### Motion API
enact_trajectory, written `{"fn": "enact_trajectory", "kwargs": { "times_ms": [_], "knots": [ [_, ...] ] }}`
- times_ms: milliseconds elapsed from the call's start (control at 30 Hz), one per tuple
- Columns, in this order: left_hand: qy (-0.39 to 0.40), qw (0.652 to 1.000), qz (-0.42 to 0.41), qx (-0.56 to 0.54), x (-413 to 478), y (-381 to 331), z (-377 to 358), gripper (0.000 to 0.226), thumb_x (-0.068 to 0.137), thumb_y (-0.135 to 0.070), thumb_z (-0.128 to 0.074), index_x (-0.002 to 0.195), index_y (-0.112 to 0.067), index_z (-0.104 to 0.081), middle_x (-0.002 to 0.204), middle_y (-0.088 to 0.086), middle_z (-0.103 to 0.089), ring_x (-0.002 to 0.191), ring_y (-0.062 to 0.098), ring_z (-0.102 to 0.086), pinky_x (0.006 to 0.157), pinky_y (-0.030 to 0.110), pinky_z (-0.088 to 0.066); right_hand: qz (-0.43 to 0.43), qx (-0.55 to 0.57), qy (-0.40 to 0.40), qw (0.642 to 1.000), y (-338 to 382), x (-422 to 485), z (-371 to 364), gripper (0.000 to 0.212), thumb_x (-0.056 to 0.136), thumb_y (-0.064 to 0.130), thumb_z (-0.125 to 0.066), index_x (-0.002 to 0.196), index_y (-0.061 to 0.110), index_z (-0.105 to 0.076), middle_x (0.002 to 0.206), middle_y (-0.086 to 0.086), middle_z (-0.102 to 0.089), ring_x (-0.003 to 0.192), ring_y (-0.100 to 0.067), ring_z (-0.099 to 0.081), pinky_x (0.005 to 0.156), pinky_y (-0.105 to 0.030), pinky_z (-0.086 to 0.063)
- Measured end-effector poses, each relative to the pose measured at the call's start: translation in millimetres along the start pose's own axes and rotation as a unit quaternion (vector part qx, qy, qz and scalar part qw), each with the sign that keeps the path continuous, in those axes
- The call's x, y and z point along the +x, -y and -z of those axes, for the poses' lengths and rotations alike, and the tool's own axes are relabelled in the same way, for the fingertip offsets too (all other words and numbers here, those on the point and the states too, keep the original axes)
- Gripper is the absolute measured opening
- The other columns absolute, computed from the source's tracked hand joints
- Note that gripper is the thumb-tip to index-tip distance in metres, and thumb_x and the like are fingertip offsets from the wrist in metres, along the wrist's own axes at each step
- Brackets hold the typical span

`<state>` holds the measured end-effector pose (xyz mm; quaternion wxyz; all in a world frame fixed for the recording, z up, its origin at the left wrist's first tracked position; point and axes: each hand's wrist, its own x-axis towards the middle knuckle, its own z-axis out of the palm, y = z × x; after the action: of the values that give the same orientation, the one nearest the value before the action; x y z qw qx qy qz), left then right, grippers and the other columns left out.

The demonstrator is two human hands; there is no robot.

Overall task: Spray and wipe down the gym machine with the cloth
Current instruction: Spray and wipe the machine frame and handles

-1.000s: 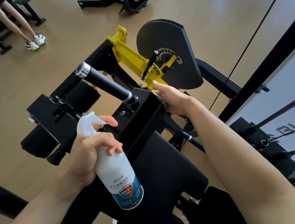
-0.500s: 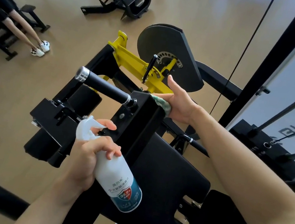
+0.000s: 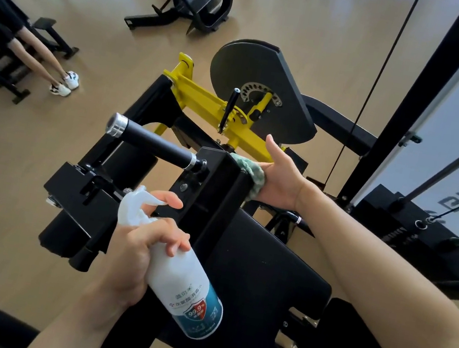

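Gym machine [image 3: 260,271]: black frame and pads filled the middle of the view, right below the person, with the yellow lever arm [image 3: 204,99] and grey cam plate [image 3: 250,67] on the far side.
Upright post [image 3: 218,196]: this boxy black post was the part in play. Its long axis ran from its top end, far from the person, down and back toward them.
Cloth [image 3: 248,171]: green and bunched, it was pressed on the post's right face at the very top, just under the yellow lever arm.
Right hand [image 3: 282,180]: it lay on the cloth, palm against it, thumb stuck up and clear. The fingers went out of sight behind cloth and post, so curled or flat could not be told.
Left hand [image 3: 134,252]: it was on the post's other side, lower and nearer the body. Its fingers were curled round the neck of the spray bottle [image 3: 186,289], forefinger stretched onto the trigger.
Bottle lie: tilted, base toward the person, spray head up beside the post's left face. Whether it touched the post could not be made out.
Handle grip [image 3: 151,140]: black with a chrome cap, it jutted left from the post's top, above the spray head.
Key relation: the cloth sat at the post's far end, so the rest of the post lay downward from the right hand, toward the body. The right hand was clearly the nearer one for wiping.
Likely next move: a stroke drawn along that long axis toward the person, judging by the layout.
Watch for: the bunched cloth could slip off the post's edge if the palm's pressure eased.
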<state>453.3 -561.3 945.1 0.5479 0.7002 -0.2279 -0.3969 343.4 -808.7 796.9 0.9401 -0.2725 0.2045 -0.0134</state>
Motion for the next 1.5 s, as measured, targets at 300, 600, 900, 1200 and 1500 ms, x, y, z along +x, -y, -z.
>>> {"fn": "enact_trajectory", "kwargs": {
  "times_ms": [300,600,900,1200,1500],
  "knots": [
    [-0.009,1.0,-0.013,0.018,-2.7,-3.9,6.4,0.051,0.055,-0.006,-0.063,0.105,-0.002,-0.058,0.051,0.011,-0.045,0.063,0.032,-0.057,0.085,0.042,-0.053,-0.022,-0.133,-0.055,0.989,30.9,37.4,-30.3,0.101,0.09,0.089,-0.022,0.121,0.01,-0.076,0.118,-0.015,-0.074,0.107,-0.03,-0.069,0.109,-0.047,-0.049],
    [0.009,1.0,-0.004,-0.001,-4.4,-2.8,2.6,0.061,0.046,-0.02,-0.068,0.105,-0.006,-0.06,0.049,0.011,-0.046,0.065,0.033,-0.053,0.086,0.043,-0.055,0.014,0.054,-0.096,0.994,-18.5,16.7,-10.3,0.084,0.099,0.076,-0.028,0.146,0.011,-0.053,0.138,-0.019,-0.067,0.127,-0.035,-0.063,0.109,-0.049,-0.047],
    [0.019,1.0,-0.005,0.012,-12.9,2.3,6.4,0.06,0.046,-0.021,-0.067,0.103,-0.005,-0.059,0.049,0.009,-0.045,0.067,0.034,-0.052,0.086,0.043,-0.055,0.113,0.311,-0.148,0.932,-97.1,-20.3,-31.4,0.07,0.11,0.055,-0.017,0.146,0.009,-0.056,0.147,-0.02,-0.06,0.136,-0.037,-0.055,0.117,-0.054,-0.038],
    [0.017,1.0,-0.019,0.004,-35.2,0.0,19.4,0.034,0.049,-0.017,-0.067,0.082,-0.023,-0.071,0.05,0.006,-0.045,0.064,0.033,-0.051,0.087,0.043,-0.053,0.212,0.257,-0.318,0.888,-109.0,-7.5,-43.5,0.034,0.108,0.012,-0.047,0.137,-0.001,-0.059,0.136,-0.025,-0.066,0.105,-0.03,-0.07,0.082,-0.038,-0.064],
    [-0.012,1.0,-0.024,-0.003,-64.5,10.2,31.6,0.054,0.047,-0.017,-0.067,0.1,-0.008,-0.061,0.05,0.007,-0.047,0.061,0.03,-0.056,0.084,0.043,-0.053,0.253,0.177,-0.342,0.888,-97.1,-1.8,-66.5,0.05,0.106,-0.001,-0.05,0.148,0.023,-0.057,0.14,-0.028,-0.059,0.111,-0.034,-0.061,0.104,-0.048,-0.049]
  ]
}}
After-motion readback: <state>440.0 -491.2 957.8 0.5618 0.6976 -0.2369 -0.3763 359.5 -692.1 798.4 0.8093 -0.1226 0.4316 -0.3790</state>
